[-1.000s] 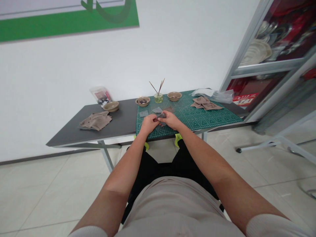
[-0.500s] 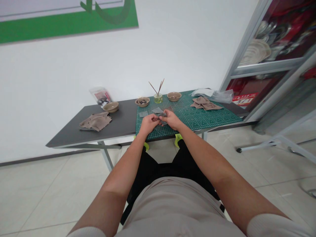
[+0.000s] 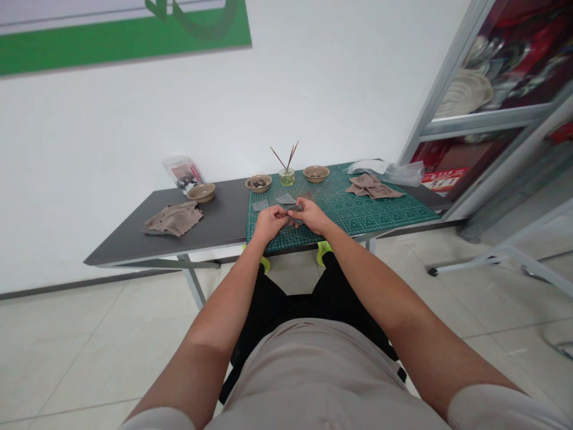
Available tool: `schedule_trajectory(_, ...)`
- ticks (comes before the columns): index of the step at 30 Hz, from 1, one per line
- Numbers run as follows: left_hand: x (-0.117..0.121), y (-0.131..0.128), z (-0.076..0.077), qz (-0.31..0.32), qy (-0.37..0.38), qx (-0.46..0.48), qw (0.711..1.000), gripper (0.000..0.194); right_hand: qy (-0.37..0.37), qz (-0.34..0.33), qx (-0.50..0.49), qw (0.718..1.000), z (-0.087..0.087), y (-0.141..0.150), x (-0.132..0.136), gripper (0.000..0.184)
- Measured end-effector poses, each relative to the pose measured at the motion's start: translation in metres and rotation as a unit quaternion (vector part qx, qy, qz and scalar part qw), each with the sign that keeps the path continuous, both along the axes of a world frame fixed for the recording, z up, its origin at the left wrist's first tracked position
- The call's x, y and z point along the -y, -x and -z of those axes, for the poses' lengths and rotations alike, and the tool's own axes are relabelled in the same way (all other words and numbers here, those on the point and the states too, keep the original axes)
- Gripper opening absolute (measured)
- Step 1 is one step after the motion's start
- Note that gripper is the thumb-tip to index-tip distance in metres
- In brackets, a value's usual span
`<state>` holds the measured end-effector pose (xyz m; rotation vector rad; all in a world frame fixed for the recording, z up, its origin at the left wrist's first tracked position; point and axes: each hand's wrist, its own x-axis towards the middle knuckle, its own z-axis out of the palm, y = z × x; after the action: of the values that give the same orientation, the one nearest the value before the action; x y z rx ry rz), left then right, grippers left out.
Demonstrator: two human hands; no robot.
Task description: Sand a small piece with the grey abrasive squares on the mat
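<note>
My left hand and my right hand meet over the front of a green cutting mat. Pinched between the fingers of both is a small grey sheet that looks like sandpaper, bent over. Whether something lies inside it, I cannot tell. Two flat grey squares, one a left square and one a right square, rest on the mat just beyond my hands. Near my right fingers is a small brownish patch, too blurred to name.
Along the back stand a bowl of dark pieces, a glass jar with thin sticks and another bowl. Brown cloths lie left and right. A third bowl, a plastic pouch and a clear bag share the table.
The grey sheet and my fingertips have shifted very slightly between the hands. Everything else on the table stays put.
</note>
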<state>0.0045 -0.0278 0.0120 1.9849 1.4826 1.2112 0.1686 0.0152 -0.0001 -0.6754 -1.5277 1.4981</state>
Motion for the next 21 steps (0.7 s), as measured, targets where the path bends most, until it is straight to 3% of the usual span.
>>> schedule_trajectory(4,0.0009,-0.0010,-0.0025,-0.007,-0.016,-0.062,0.998,0.015,0.000,-0.007,0.022,1.000,-0.0012,0.0003,0.0008,0.047)
schedule_trajectory(13,0.0016,0.0003,-0.0012,0.006,0.019,0.025,0.999,0.012,0.004,0.031,0.006,0.999,-0.0029,0.0009,0.0018,0.044)
schedule_trajectory(19,-0.0014,0.0024,-0.0009,0.015,-0.004,-0.054,0.998,0.016,0.006,0.007,0.035,0.999,-0.0045,-0.0005,0.0019,0.045)
schedule_trajectory(21,-0.0003,0.0014,-0.0017,0.014,0.001,-0.043,0.999,0.015,0.006,0.006,0.028,1.000,-0.0043,-0.0003,0.0017,0.043)
